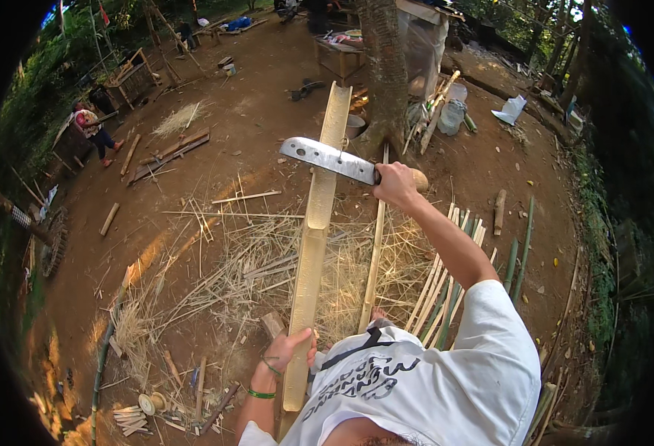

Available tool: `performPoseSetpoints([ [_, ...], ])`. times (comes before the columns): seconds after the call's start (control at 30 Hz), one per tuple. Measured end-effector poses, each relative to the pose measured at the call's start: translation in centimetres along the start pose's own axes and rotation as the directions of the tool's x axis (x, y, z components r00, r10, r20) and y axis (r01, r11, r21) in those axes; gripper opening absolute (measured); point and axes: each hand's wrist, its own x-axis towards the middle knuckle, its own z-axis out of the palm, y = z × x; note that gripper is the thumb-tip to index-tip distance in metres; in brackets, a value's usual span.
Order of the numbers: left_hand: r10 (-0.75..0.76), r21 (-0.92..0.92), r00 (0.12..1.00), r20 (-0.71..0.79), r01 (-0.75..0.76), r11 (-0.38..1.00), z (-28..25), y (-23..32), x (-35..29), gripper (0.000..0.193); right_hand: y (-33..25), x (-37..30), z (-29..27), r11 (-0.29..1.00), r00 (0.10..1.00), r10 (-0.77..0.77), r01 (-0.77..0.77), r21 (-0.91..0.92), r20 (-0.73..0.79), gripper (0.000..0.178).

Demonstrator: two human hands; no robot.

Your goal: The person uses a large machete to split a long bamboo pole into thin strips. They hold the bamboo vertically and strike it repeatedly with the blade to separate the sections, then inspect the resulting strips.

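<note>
A long split length of bamboo (308, 282), pale and hollowed like a trough, runs away from my body up the middle of the view. My left hand (288, 352) grips its near part, with the thumb lying over the edge. In my right hand (397, 185) is a broad-bladed machete (325, 157) with holes along the blade and a rounded wooden handle end. Its blade lies across the far part of the bamboo; whether it touches I cannot tell. To the right of the bamboo, a narrow bamboo strip (374, 260) runs nearly parallel.
Shavings (256, 260) litter the dirt around the bamboo. Several cut strips (440, 286) lie at my right. A tree trunk (383, 74) stands ahead, with a wooden table (339, 56) behind it. At the far left is another person (92, 130). Short offcuts (131, 420) lie at lower left.
</note>
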Motion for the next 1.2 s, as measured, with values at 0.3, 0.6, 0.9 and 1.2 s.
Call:
performPoseSetpoints([
  [0.3, -0.043, -0.06, 0.998, 0.043, 0.046, 0.997, -3.2, -5.9, -3.7, 0.036, 5.8, 4.4, -2.1, 0.97, 0.967, 0.242, -0.244, 0.018, 0.083, 0.023],
  [0.6, 0.013, -0.018, 1.0, -0.02, -0.014, 1.0, -5.0, -7.2, -6.7, 0.032, 3.1, -1.9, -0.5, 0.682, 0.855, 0.508, -0.475, 0.556, 0.107, 0.025],
  [0.9, 0.159, 0.029, 0.985, -0.06, -0.158, 0.987, -3.0, -3.1, -3.6, 0.033, -6.4, -7.4, -6.7, 0.919, 0.933, -0.281, 0.329, 0.216, -0.223, 0.021],
  [1.2, 0.189, 0.178, 0.98, -0.054, -0.177, 0.968, 0.0, -2.8, -4.3, 0.033, -3.9, -2.2, -8.4, 0.979, 0.99, -0.056, 0.08, 0.185, -0.132, 0.017],
])
